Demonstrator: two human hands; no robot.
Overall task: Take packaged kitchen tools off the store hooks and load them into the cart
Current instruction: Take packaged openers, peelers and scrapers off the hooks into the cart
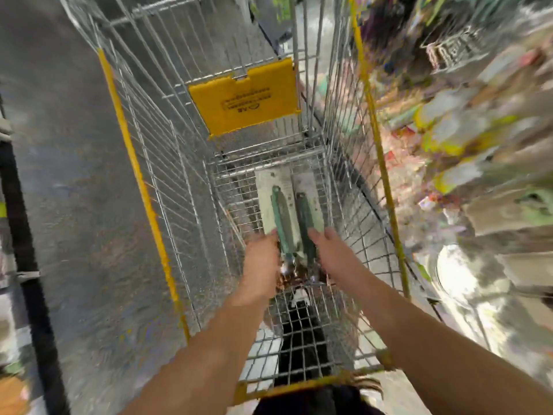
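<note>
Both bare hands reach down into a silver wire shopping cart [179,181] with yellow plastic edge strips, seen from above. Two packaged kitchen tools lie side by side inside the basket, each a green-handled tool with a shiny metal end mounted on a pale card.

The left hand [261,262] sits at the near left edge of the left packaged tool [273,205], its fingers curled down against the card's lower corner and the handle; it appears to grip the pack, though the blur hides the fingertips. The right hand [332,253] lies at the near right edge of the right packaged tool [305,205], thumb across the card beside the green handle, the remaining fingers tucked under or behind it, so it too seems to hold its pack. The metal ends of both tools show between the two wrists.

Farther along the cart, a yellow plastic flap [245,97] with dark printed text hangs on the wire divider. Grey floor [68,175] runs along the left. On the right, blurred store shelves [466,130] carry pale and green packaged goods too smeared to identify.
</note>
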